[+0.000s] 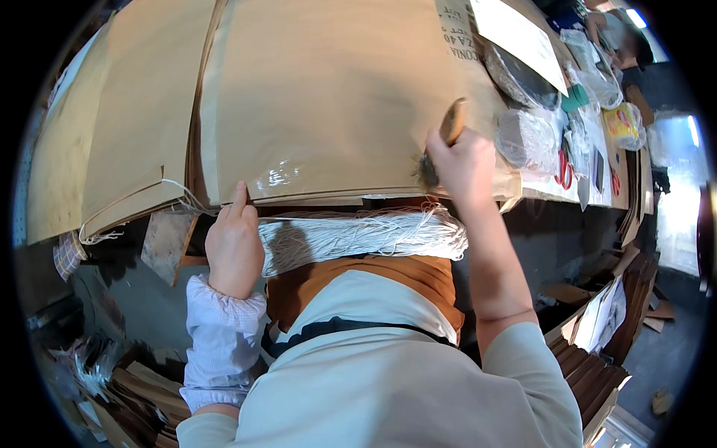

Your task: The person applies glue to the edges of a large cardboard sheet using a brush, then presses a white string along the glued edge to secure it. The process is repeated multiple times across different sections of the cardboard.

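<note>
A large brown kraft paper sheet [321, 89] lies flat in front of me, with a shiny wet-looking patch near its left front. My right hand [464, 164] grips a brush [452, 123] by its wooden handle, at the sheet's right front part. Its dark bristles point down and left onto the paper. At the front left corner my left hand [235, 239] rests with the index finger stretched onto the sheet's edge; its other fingers are partly hidden. A thick bundle of white string [366, 237] lies across my lap, just below the front edge.
Another stack of brown sheets [142, 97] lies to the left, with a loose white cord. On the right are a dark bowl [523, 75], a plastic-wrapped block [527, 138], red-handled scissors [563, 172] and a yellow packet [624, 123]. Cardboard stacks [590, 366] stand at lower right. A person [620, 37] is far right.
</note>
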Available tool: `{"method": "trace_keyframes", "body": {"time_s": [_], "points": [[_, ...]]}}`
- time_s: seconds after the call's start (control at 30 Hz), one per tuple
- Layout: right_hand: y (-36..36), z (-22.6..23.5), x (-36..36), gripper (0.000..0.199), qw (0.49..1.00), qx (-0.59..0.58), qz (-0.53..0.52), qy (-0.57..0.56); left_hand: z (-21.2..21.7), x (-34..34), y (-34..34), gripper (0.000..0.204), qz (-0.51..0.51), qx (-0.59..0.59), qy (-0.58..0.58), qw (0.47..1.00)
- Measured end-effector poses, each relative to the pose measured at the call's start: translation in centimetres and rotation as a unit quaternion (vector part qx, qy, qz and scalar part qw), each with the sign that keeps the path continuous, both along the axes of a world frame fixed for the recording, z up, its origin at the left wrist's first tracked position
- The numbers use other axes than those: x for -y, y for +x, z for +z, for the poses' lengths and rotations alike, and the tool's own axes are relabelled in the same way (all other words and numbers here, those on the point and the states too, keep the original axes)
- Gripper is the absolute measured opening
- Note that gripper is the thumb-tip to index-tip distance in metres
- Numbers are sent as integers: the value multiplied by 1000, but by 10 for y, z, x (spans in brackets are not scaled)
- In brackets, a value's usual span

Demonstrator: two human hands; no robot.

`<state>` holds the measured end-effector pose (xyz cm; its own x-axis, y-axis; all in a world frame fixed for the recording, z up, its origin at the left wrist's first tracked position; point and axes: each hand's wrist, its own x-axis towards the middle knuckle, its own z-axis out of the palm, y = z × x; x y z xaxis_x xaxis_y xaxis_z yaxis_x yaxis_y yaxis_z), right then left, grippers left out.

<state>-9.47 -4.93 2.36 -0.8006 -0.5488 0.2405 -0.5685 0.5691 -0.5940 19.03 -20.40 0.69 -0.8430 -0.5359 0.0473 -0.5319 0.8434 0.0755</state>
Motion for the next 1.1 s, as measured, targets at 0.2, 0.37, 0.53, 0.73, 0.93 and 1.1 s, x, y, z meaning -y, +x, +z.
{"method": "trace_keyframes", "body": {"time_s": [0.2, 0.37, 0.53, 0.73, 0.93, 1.1], "points": [[-67, 52, -83, 22, 862, 237, -87, -439, 2, -3, 0, 5, 17, 10, 23, 1000], [-146, 6, -160, 29, 955, -239, 21, 177, 26, -4, 16, 7, 51, -137, 271, 952], [-28, 18, -120, 32, 983, -76, 167, -5, 99, -21, 27, 10, -42, -208, 527, 823], [85, -21, -79, 18, 806, 257, 527, -79, 125, -20, 32, 5, -21, -249, 288, 924], [1, 35, -108, 10, 923, 283, 236, -111, 90, 31, 22, 3, -19, -234, 179, 956], [-40, -13, -66, 9, 929, 352, 113, -19, 4, 73, 3, 6, 37, -217, 305, 927]]}}
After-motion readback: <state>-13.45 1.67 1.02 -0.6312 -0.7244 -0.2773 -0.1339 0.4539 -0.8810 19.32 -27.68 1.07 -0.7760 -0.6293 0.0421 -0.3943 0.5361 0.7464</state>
